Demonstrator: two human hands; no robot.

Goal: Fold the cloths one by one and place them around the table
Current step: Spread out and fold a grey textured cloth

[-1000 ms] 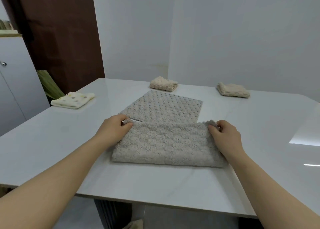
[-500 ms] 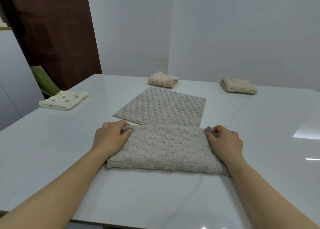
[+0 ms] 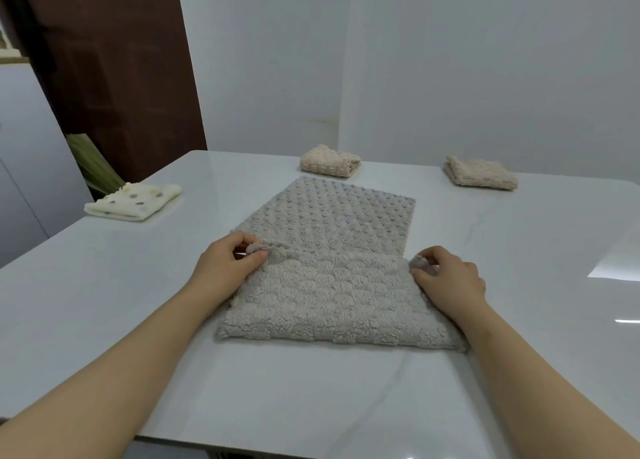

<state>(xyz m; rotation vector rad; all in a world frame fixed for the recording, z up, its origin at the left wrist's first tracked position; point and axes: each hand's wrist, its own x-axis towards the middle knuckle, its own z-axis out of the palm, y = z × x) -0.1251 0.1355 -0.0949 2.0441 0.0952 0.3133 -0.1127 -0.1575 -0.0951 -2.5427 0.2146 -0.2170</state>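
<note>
Left hand (image 3: 227, 266) and right hand (image 3: 446, 278), fingers curled, each pinch a corner of the grey cloth (image 3: 332, 285), its near half folded over on the counter (image 3: 104, 302).

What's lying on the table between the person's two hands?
In the head view, the grey cloth, its near part folded over; the left hand and right hand each pinch a corner.

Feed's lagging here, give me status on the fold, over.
Left hand and right hand pinch grey cloth corners. Cloth half folded. Nothing on its flat half.
</note>
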